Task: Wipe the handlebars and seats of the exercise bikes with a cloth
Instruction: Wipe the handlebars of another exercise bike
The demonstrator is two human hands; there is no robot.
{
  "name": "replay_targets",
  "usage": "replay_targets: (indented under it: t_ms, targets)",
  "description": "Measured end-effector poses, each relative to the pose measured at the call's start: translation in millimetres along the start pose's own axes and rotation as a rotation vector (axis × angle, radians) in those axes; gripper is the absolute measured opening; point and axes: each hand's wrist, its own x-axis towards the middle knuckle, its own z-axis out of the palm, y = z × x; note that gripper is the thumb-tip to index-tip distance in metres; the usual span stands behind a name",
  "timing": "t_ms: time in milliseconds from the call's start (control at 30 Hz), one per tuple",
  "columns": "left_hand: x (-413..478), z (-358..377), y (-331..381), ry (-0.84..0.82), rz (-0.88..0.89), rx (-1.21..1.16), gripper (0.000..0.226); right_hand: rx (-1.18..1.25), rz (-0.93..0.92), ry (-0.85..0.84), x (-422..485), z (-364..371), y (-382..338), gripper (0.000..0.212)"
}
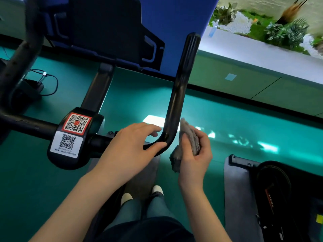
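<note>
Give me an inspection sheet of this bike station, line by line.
Surface: green floor with glare patches; grey mat under the neighbouring bike.
Job's things: black handlebar; grey cloth beside its bend, contact unclear. No seat seen.
Clutter: nothing seen.
Hands: left hand rests on the bend, fingers relaxed; right hand grips the cloth.
Cables: black cable looped on the floor, far left.
Surroundings: QR-code panel on the bar, blue panel ahead, plants at right.
</note>
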Motion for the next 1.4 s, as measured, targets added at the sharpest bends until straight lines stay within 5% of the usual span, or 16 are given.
replay_targets:
  t_ms: [300,767,1400]
  targets:
    - [-4.4,1.6,6.3,0.017,0.027,0.022,0.032,0.186,0.241,-0.068,5.9,17.2,11.6,0.007]
    - [-10.6,-2.2,5.3,0.044,-0.011,0.038,0.038,0.169,0.313,-0.199,-21.0,-2.1,21.3,0.008]
    - [-25.6,-6.0,-3.0,0.047,0.043,0.085,0.035,-0.060,-0.078,-0.063,-32.8,6.5,-14.1,0.017]
